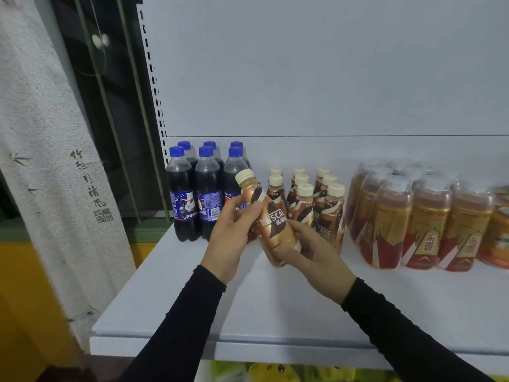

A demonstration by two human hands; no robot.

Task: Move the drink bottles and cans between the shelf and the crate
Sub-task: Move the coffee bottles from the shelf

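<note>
A brown Nescafe coffee bottle (271, 219) with a cream cap is held tilted above the white shelf (275, 304). My left hand (234, 232) grips its upper part from the left. Under its base, my right hand (314, 249) holds it from the right. Behind it, several more Nescafe bottles (316, 205) stand in rows on the shelf. Several blue-capped Pepsi bottles (192, 188) stand at the shelf's left end. No crate is in view.
Shrink-wrapped amber tea bottles (413, 221) fill the shelf's right side, with orange cans (495, 232) at the far right edge. A white back panel (330, 78) rises behind. A patterned curtain (46, 161) hangs to the left. Yellow goods (275, 373) show below the shelf.
</note>
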